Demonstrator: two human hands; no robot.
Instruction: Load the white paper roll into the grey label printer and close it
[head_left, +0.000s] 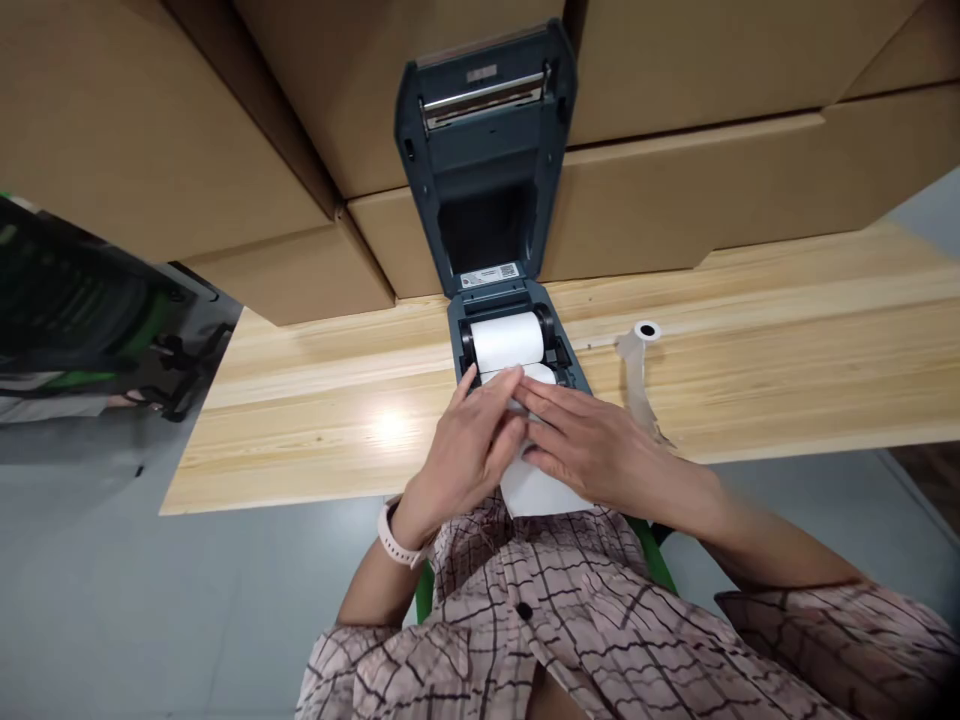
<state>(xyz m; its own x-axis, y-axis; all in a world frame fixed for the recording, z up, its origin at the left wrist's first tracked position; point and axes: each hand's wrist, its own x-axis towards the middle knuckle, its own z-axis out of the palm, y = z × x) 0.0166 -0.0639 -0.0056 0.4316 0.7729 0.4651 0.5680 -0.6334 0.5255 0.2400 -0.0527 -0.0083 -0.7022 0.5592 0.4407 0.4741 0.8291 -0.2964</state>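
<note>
One open printer (489, 160) holds a paper roll (508, 341), left hand (466, 448) and right hand (600, 447) unclenched on white paper (541, 492)

Smooth white paper label roll (508, 341), matt dark plastic label printer (491, 160), shiny metal rod (484, 90), glossy pale wood tabletop (750, 370), matt brown cardboard boxes (645, 200).

And here, wearing a loose, dusty-pink shirt (465, 660), crossed all over by dark, slightly wavy lines in an uneven check! Fastens at the front with a dark round button (524, 610), then falls open nearer the neck. Look at the sleeves (847, 625): wide, loose, ending around the elbows. Shows more dark-lined check over the lap, too. And on the left wrist, sports a pale pink watch strap (393, 538), punched with a row of small holes!
</note>
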